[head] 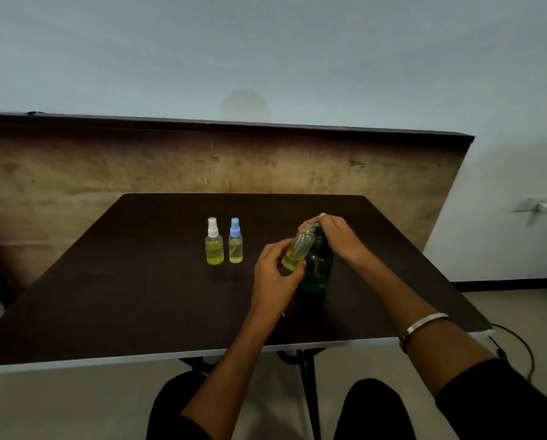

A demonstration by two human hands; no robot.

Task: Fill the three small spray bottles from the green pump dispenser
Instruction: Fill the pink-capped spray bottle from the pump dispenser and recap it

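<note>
On the dark table [139, 296] stand two capped small spray bottles with yellow liquid: one with a white cap [214, 242] and one with a blue cap [235, 241]. My left hand [273, 277] grips a third small bottle [297, 250], uncapped and tilted, its mouth up at the spout of the green pump dispenser [318, 268]. That bottle holds some yellow liquid at its bottom. My right hand [337, 236] lies over the dispenser's pump head, fingers curled on it. The pump head is mostly hidden under the hand.
A wooden board [107, 166] leans against the wall behind the table. A wall socket with a plug [540, 206] is at the right, and a cable [520, 347] runs on the floor by the table's right corner. My knees show below the near edge.
</note>
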